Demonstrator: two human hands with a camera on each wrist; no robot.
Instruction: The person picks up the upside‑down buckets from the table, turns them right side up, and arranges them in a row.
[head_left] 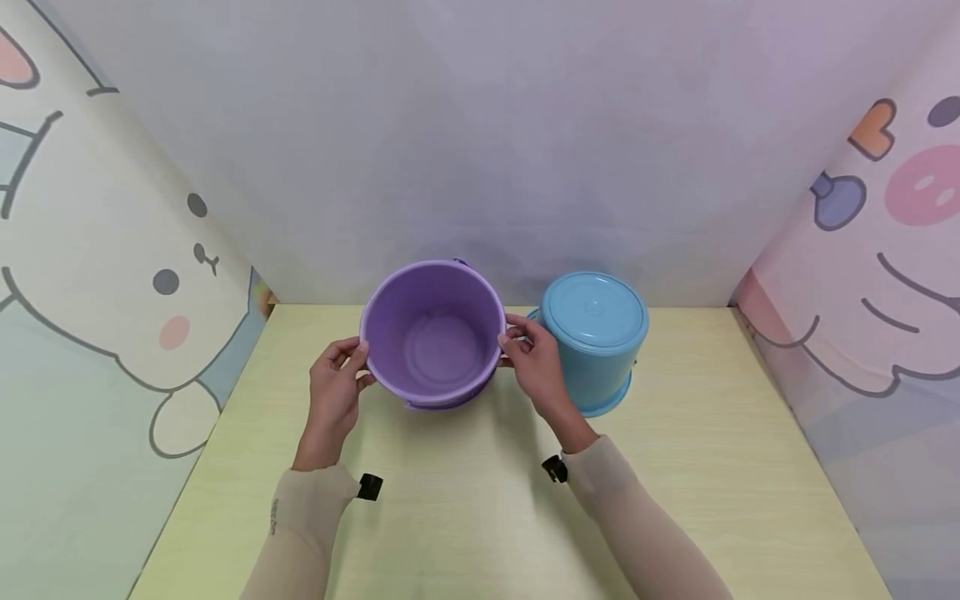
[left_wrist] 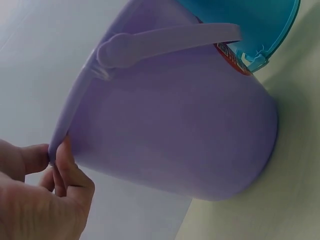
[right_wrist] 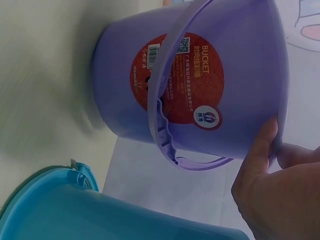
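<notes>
Head view: pinching opposite edges of the rim (left_wrist: 74, 102) of a purple bucket (head_left: 435, 333), red label (right_wrist: 200, 85) on its side, with left hand (head_left: 335, 385) and right hand (head_left: 534, 357); mouth up, toward the back of a pale table (head_left: 450, 525), just left of an upside-down blue bucket (head_left: 595, 310)

- Mouth-up bucket (head_left: 435, 333): being held between left grip (head_left: 335, 385) and right grip (head_left: 536, 360).
- Upturned bucket (head_left: 596, 333): standing on the counter (head_left: 450, 508), right of the mouth-up bucket.
- Backdrop (head_left: 480, 150): hanging behind both buckets.
</notes>
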